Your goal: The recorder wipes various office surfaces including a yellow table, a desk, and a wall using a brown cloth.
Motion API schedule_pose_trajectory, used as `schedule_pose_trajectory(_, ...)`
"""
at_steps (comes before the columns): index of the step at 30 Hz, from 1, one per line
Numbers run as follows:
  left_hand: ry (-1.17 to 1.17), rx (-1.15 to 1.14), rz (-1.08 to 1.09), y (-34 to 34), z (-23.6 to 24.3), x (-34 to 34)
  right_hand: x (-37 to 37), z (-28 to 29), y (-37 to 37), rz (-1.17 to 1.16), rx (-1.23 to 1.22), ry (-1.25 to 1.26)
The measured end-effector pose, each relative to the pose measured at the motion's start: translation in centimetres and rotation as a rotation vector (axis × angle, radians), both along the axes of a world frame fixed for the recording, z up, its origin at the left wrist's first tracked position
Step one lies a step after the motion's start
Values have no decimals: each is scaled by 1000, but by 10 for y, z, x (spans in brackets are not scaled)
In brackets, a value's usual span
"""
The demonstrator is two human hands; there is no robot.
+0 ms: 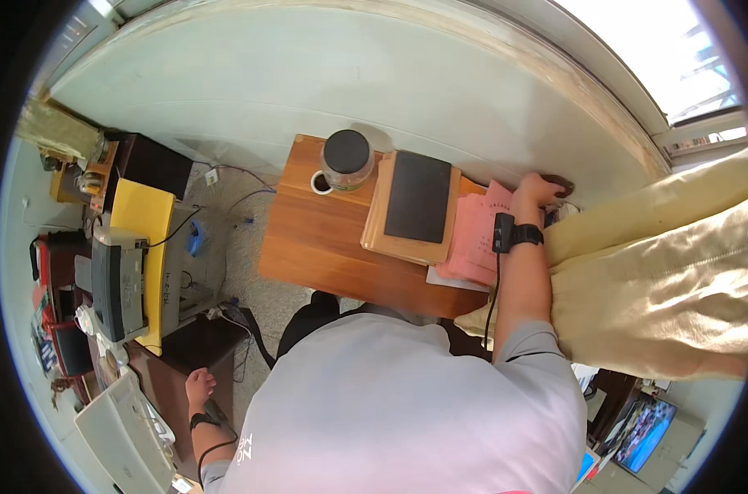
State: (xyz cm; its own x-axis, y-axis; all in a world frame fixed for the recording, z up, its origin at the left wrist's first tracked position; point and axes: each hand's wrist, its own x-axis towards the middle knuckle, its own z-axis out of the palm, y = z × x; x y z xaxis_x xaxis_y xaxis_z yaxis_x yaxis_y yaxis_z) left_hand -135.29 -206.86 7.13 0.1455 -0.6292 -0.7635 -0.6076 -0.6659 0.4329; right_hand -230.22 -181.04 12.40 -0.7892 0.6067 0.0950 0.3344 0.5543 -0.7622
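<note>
One right hand (540, 190) curls at a dark thing (564, 183) by its fingertips, whether pinching I cannot tell, and should keep off the papers (471, 235) to its left and the curtain (629, 255) to its right, the left hand (199, 385) well apart, half-curled.

R arm (524, 276) stretched fwd, R hand (538, 189) angled R, closure unclear; L forearm (209, 437) low, out to L side, L hand (199, 385) loosely half-curled.

An office, by its printer (118, 284), stacked folders (378, 222) and screen (645, 434).
</note>
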Motion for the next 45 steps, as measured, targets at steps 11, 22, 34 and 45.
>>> schedule_pose_trajectory(11,0,-71,-136,-58,0,-30,48,37,-60,254,209,429)
schedule_pose_trajectory(22,212,-80,-800,-295,57,-198,100,37,-174,192,320,456)
schedule_pose_trajectory(34,186,-496,-1200,-358,103,-288,113,34,-155,335,372,565)
schedule_pose_trajectory(45,388,-678,-1127,-440,282,-487,127,59,-129,392,334,606)
